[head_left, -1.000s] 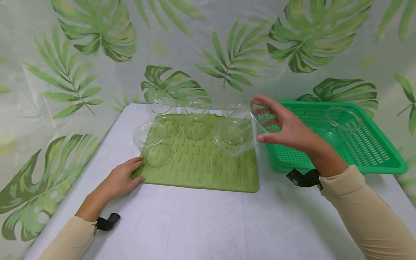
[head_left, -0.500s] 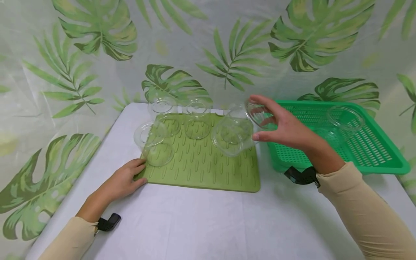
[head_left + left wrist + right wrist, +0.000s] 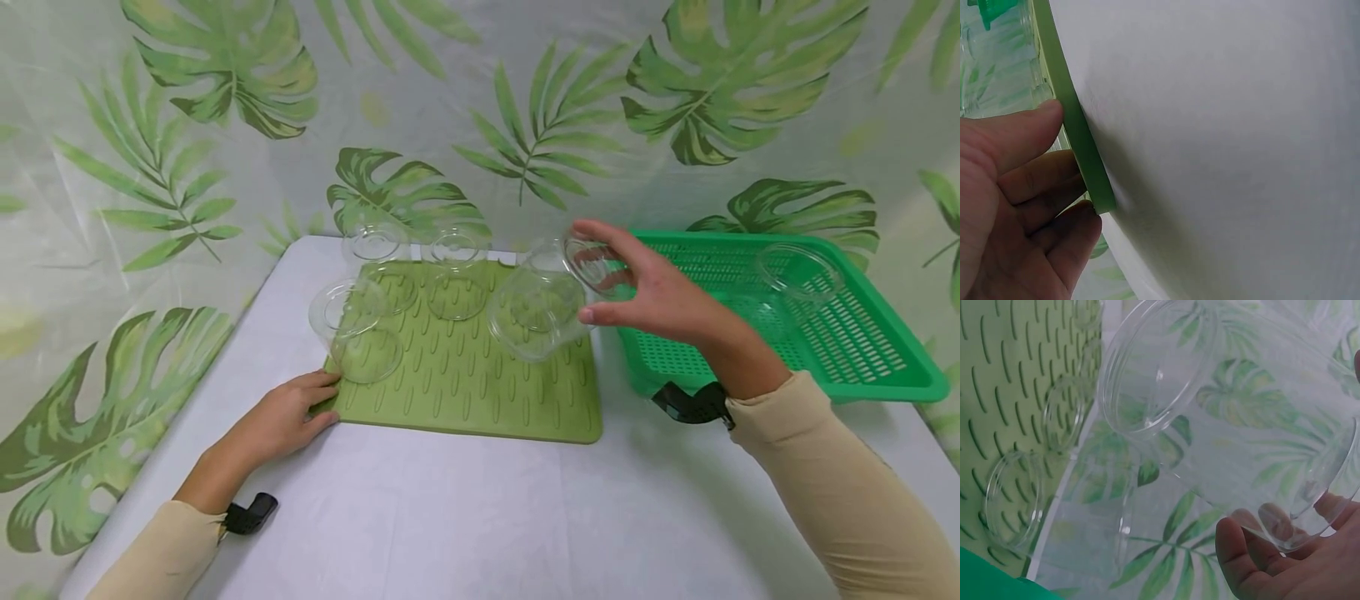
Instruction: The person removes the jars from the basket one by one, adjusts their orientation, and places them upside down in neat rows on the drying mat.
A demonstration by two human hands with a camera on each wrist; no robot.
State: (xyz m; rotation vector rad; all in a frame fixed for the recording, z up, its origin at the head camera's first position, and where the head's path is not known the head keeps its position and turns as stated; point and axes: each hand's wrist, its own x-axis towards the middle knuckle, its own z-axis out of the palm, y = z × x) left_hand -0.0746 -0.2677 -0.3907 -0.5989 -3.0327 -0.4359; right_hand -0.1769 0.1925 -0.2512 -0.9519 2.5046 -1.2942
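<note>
My right hand holds a clear plastic cup by its base end, thumb and fingers around it. The cup is tilted, with its rimmed mouth toward the green ridged mat. In the right wrist view, the held cup's rim hangs over the table's back edge and the mat. Several similar clear cups stand on the mat, among them a left front cup, a back left cup and a back middle cup. At the mat's front left corner, my left hand touches the edge with relaxed fingers.
A green slotted basket stands on the right with a clear cup inside. The white-covered table backs onto a leaf-print curtain. One cup behind the held one partly overlaps it in the head view.
My right hand and its cup have moved slightly left over the mat. My left hand has shifted a little to the right at the mat's corner.
</note>
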